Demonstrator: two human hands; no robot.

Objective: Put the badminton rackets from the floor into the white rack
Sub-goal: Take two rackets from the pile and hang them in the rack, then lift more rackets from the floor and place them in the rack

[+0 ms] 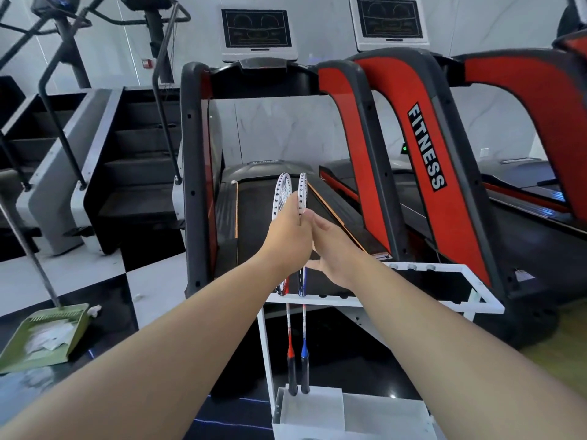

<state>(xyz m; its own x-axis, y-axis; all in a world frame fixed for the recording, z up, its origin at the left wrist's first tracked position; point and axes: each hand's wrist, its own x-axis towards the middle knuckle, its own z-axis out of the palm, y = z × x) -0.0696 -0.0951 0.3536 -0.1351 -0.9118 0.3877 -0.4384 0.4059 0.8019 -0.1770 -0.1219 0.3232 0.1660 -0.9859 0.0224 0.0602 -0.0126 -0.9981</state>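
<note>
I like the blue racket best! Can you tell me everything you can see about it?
The blue racket stands upright in the white rack, handle down. Its thin shaft is white with red and blue marks, then blue above a black grip, whose end sits in the rack's bottom tray. Its white frame has small dark marks. It stands right beside the red racket. The left hand and right hand are pressed around its head.

Both bare arms reach from the lower corners to frame centre, where left hand (290,236) and right hand (333,249) meet, fingers extended upward.
</note>
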